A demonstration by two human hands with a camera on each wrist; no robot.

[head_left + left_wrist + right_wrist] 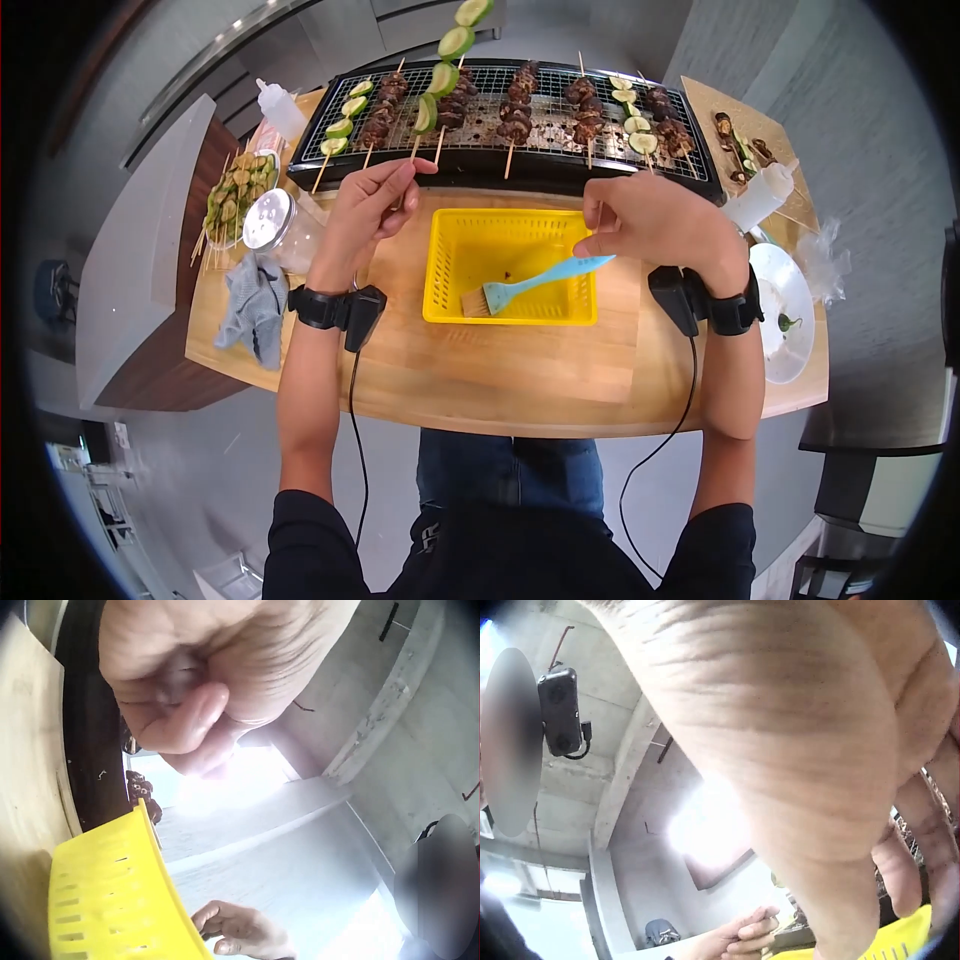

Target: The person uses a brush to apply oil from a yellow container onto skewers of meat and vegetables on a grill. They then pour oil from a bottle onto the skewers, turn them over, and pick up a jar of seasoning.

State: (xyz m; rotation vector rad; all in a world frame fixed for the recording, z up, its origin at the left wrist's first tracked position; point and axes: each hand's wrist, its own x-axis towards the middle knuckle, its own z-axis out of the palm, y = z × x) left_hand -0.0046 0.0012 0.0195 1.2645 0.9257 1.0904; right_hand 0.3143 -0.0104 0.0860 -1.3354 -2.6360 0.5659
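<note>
My left hand [368, 208] pinches the bare end of a zucchini skewer [443, 80] between thumb and fingertips; its green-rimmed slices rise over the grill [470, 95]. In the left wrist view, the curled fingers of that hand [187, 690] show, but no skewer. Above the right end of a yellow basket [440, 270] hovers my right hand [655, 220], its fingers loosely bent and nothing visible between them. Just below those fingers is the blue handle of a basting brush [545, 277], whose bristles rest inside the basket.
Dark meat skewers [517, 105] and more zucchini skewers lie across the grill. At left are a plate of skewers [240, 195], a shaker jar [285, 230], a grey cloth [255, 305] and a squeeze bottle [282, 110]. Another bottle [765, 195] and a white plate [775, 340] occupy the right.
</note>
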